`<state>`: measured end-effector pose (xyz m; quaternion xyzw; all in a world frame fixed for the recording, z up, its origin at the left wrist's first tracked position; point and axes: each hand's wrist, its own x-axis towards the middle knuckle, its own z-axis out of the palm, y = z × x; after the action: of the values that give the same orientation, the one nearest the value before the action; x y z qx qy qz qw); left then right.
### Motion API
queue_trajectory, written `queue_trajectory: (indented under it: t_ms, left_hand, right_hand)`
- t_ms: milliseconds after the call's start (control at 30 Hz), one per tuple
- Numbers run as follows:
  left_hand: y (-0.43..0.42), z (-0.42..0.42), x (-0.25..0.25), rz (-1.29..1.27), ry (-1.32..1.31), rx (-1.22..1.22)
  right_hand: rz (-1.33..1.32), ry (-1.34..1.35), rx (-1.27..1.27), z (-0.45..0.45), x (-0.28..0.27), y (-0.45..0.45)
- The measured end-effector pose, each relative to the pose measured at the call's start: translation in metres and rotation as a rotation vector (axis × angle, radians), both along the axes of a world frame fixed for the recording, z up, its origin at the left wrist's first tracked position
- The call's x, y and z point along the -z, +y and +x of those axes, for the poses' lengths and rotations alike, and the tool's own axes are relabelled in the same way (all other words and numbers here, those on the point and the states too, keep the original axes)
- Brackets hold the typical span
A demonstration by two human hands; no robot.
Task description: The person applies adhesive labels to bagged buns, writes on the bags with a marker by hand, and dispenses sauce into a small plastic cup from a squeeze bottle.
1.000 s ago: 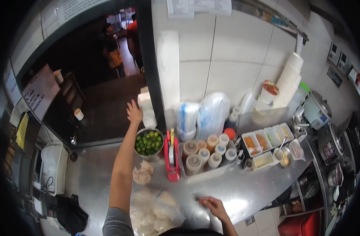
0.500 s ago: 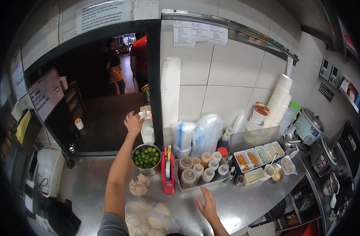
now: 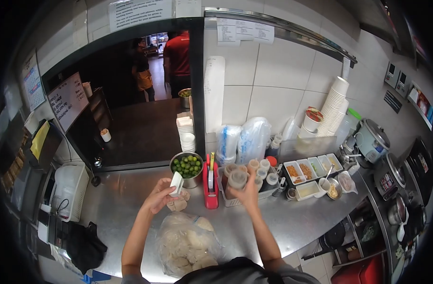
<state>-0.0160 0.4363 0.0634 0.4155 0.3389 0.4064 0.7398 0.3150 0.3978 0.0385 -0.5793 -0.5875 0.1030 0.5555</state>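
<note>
Between the fingers and thumb of my left hand (image 3: 157, 198) is a small white dish (image 3: 176, 183), held tilted over the counter beside the steel bowl of green citrus (image 3: 186, 165). My right hand (image 3: 247, 191) is wrapped round a squeeze bottle (image 3: 237, 180) at the front of the plastic basket (image 3: 231, 202). Several other sauce bottles (image 3: 271, 180) stand in that basket. A red tape dispenser (image 3: 210, 189) stands between the two hands. Crumpled brown paper (image 3: 179, 201) lies just below the dish.
A clear bag of pale rounds (image 3: 188, 244) lies near the counter's front edge. Stacked white dishes (image 3: 185, 128) stand in the pass-through window. To the right are a topping tray (image 3: 305, 171) and stacked cups (image 3: 334, 106). Two people (image 3: 177, 57) stand beyond the window.
My left hand has come back from the window stack with a white dish. My right hand, empty and spread half a second ago, has moved up to the basket and taken hold of a bottle.
</note>
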Motion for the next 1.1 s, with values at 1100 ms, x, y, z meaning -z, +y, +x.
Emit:
queue_trajectory:
  t_ms: [1100]
  left_hand:
    - [-0.042, 0.075, -0.049, 0.780, 0.710, -0.223]
  right_hand:
    - [0.474, -1.383, -0.180, -0.034, -0.136, 0.000]
